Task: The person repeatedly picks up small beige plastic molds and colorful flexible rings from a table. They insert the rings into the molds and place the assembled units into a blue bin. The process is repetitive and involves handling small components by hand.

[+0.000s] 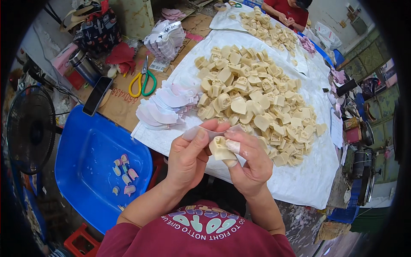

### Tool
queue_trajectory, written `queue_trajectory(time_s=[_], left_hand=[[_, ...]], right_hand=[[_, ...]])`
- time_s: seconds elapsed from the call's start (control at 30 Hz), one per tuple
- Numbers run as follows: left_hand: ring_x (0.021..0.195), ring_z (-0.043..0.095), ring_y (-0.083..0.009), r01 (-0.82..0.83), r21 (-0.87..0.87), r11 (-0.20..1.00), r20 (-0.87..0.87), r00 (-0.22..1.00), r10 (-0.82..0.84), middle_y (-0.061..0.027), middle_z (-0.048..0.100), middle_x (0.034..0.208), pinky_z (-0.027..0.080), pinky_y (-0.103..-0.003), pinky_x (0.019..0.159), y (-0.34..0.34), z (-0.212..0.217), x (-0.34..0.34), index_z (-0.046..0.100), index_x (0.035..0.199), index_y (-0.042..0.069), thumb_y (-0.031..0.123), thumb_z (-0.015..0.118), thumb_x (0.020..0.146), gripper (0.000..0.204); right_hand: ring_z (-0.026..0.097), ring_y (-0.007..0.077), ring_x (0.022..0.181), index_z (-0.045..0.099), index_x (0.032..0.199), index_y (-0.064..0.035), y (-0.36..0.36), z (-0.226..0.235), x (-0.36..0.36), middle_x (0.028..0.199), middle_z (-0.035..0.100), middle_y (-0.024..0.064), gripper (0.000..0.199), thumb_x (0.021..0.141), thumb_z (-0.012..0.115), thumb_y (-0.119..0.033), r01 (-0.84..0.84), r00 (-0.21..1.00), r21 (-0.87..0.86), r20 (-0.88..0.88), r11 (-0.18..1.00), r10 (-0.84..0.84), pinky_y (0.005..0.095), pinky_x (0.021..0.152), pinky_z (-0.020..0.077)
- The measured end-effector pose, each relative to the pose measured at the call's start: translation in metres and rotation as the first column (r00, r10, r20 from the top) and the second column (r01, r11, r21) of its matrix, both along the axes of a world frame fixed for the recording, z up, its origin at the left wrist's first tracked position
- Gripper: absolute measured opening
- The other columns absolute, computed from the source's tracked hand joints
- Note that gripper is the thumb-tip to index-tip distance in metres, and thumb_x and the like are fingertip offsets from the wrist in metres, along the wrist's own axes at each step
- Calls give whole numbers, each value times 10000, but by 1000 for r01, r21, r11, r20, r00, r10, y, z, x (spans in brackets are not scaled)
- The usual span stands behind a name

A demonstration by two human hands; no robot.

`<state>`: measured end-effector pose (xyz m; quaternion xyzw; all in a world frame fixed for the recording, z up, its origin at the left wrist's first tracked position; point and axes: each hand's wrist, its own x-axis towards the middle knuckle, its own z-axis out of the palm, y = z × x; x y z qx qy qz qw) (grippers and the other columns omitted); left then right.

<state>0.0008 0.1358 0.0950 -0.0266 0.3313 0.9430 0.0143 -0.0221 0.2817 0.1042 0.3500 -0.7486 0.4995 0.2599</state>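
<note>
Between my hands is a cream moulded shoe heel [220,150], with a hollow in its upper side. My right hand [253,168] is closed on it; white wrapping covers one of its fingertips. A thin pale cover piece [191,133] stretches behind the heel from hand to hand. My left hand [186,160] pinches this piece between thumb and fingers. Just beyond my hands lies a large heap of similar cream heels [261,107]. Overlapping pale cover pieces [162,107] lie fanned out to the left of the heap.
At left, a blue basin [75,145] holds several pink and white heels [129,189]. Scissors [145,76], a phone [97,95] and a steel flask [84,66] lie or stand beyond it, near a black fan [31,128]. Another person [291,15] sits at the far end.
</note>
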Motion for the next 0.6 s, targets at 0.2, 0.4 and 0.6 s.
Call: queue_trajectory(time_s=[0.2,0.4,0.6], left_hand=[[1133,605,-255,2,-46,999,-2,1000,-2,-204,614,1219,478,-386,984,3,3,2,574,1222,12,244,567,966,346],[1149,594,-258,-3,-66,998,18,1000,4,-206,609,1228,472,-379,989,0,6,5,568,1233,-8,245,563,968,367],[1060,609,-164,-14,-150,989,-49,999,7,-152,644,1177,480,-295,918,-1,4,1,596,1209,-35,175,561,971,320]], right_hand=[[655,332,939,631,997,11,0,7,2,1022,674,165,297,709,667,75,16,1000,41,-22,999,-15,413,840,529],[655,329,928,631,993,12,-2,7,-1,1012,674,162,288,714,671,69,5,999,31,-43,1000,-4,407,827,534],[621,306,908,638,954,-12,1,6,-5,973,665,114,303,657,691,15,108,990,123,-108,986,-95,410,798,482]])
